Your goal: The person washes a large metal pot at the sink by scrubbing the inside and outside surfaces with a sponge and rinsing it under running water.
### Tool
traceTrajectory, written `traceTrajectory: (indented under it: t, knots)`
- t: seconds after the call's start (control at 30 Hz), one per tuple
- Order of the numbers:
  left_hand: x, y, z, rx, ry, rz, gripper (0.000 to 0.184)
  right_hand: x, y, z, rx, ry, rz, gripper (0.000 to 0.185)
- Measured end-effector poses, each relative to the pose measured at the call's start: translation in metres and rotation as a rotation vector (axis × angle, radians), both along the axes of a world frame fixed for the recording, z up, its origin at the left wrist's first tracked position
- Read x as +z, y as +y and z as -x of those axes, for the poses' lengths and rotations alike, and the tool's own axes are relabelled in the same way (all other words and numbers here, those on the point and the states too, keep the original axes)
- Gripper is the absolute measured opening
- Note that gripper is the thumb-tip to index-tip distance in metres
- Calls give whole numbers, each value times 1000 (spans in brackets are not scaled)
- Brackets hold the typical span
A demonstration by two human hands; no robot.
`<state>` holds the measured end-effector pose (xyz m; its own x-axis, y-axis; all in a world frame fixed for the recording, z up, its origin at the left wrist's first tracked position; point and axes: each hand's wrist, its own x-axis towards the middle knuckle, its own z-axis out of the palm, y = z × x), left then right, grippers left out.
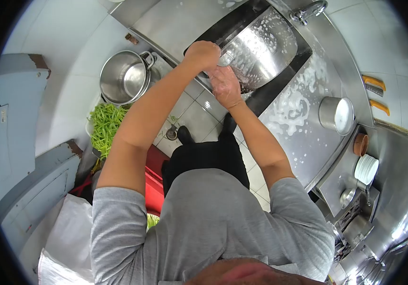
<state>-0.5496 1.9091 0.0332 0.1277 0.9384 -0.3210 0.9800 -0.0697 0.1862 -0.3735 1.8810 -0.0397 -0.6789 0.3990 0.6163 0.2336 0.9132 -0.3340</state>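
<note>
A large steel pot (263,50), streaked with suds, lies tilted on its side over the dark sink basin (289,71). My left hand (205,55) is closed in a fist at the pot's left end; its fingers are turned away, and what it grips is hidden. Just below it, my wet, soapy right hand (225,86) has its fingers curled around the pot's handle (225,59). The two hands nearly touch.
Foam covers the steel counter (284,137) at right, where a small pot (333,115) stands. A tap (309,12) is above the sink. Left are another steel pot (124,78) and cut green vegetables (106,126). Knives (375,88), stacked plates (366,169) and a red stool (154,183) also show.
</note>
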Motion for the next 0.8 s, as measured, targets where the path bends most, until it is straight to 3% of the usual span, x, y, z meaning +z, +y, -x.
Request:
traceTrajectory:
  t: [0.13, 0.27, 0.4, 0.43, 0.47, 0.6, 0.63, 0.67, 0.8]
  knots:
    - [5, -6, -1, 2, -18, 0, 18, 32, 12, -58, 26, -112, -93, 36]
    - [4, -1, -2, 34, -52, 29, 21, 62, 41, -28, -337, 94, -138, 39]
    - [12, -3, 2, -6, 8, -21, 21, 68, 66, -24, 5, -22, -111, 44]
    - [12, -2, 3, -8, 3, -22, 21, 77, 79, -25, -74, 31, -191, 39]
    - [11, -5, 0, -13, -9, -14, 21, 82, 93, -26, -318, 16, -226, 31]
    - [10, -2, -3, 53, -25, -11, 17, 79, 67, -17, -292, -25, -165, 26]
    - [11, -6, -3, 51, -32, -34, 17, 74, 53, -16, -65, -68, -238, 26]
    - [12, -8, -3, 49, -36, -57, 17, 73, 43, -21, -72, -108, -182, 25]
    - [10, -16, -7, 52, -43, -80, 18, 81, 77, -16, -444, 59, -126, 25]
